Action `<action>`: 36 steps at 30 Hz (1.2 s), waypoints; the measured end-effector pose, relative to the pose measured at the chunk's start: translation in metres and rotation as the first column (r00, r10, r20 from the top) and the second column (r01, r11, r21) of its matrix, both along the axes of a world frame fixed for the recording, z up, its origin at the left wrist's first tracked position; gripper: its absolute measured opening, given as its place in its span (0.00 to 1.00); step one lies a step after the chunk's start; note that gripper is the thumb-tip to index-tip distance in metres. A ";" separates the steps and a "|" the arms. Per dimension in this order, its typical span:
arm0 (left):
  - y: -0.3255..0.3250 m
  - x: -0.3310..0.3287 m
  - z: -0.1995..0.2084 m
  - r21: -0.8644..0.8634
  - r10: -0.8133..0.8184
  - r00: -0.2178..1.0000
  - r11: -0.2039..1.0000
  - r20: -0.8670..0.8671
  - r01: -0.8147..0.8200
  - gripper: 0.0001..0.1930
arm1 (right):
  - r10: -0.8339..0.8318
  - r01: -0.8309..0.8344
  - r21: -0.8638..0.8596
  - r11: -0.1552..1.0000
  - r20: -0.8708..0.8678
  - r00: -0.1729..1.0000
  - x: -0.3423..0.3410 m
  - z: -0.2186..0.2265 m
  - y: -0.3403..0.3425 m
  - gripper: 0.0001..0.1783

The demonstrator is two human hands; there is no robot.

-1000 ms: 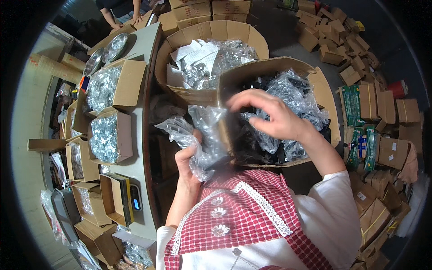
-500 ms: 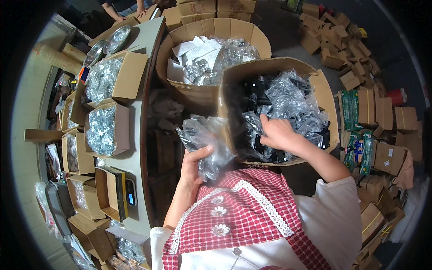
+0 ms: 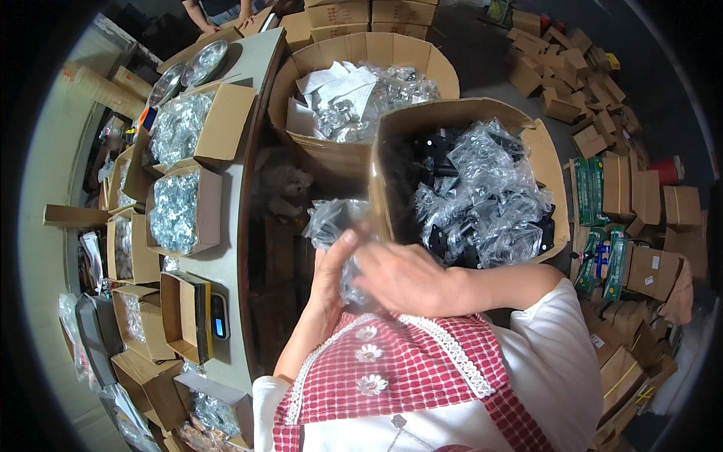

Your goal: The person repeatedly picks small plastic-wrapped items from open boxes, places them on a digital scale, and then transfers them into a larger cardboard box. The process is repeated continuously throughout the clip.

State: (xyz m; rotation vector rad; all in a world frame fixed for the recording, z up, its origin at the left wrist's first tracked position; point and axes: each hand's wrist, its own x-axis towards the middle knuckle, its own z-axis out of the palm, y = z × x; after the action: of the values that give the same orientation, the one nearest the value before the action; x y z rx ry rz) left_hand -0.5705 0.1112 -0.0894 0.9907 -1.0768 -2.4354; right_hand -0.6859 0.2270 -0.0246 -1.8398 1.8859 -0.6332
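In front of my apron, my left hand (image 3: 327, 275) is closed round a clear plastic bag (image 3: 329, 218) that bulges above the thumb. My right hand (image 3: 399, 277) lies against the same bag from the right side; its fingertips are smeared by motion, so I cannot make out whether they grip anything. Just beyond the right hand stands a large cardboard carton (image 3: 553, 158) full of black parts and clear plastic bags (image 3: 489, 166). The lower part of the held bag is mostly hidden behind my hands.
Behind it, another carton (image 3: 331, 151) holds bagged metal parts and white papers. On the left, a table (image 3: 239, 218) bears open boxes of bagged hardware (image 3: 173, 211), metal bowls (image 3: 205, 62) and a small scale (image 3: 218, 316). Cardboard boxes (image 3: 561, 102) are heaped at right. A person's hands (image 3: 245, 21) rest far off.
My right hand has left the carton of black parts and moved left to the plastic bag in my left hand. The left hand keeps its hold in nearly the same place.
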 end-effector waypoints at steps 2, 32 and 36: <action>-0.003 0.007 -0.001 0.075 0.020 0.999 0.997 0.032 -0.022 0.17 | 0.139 -0.144 0.039 0.989 0.122 0.983 -0.020 0.001 -0.001 0.20; -0.221 0.031 0.016 0.486 0.158 0.828 0.861 -0.538 0.151 0.22 | -0.551 0.406 0.386 0.829 0.687 0.473 -0.068 0.022 -0.150 0.17; -0.283 0.036 0.029 0.403 0.127 0.835 0.907 -0.535 0.120 0.21 | -0.572 0.208 0.545 0.812 0.673 0.470 -0.043 0.012 -0.249 0.19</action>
State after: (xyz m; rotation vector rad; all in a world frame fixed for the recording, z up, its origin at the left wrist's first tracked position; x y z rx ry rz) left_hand -0.5349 -0.1714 -0.0599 0.3163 -0.3509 -2.7508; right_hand -0.7287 -0.0224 -0.0125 -0.5801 1.5710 -0.9629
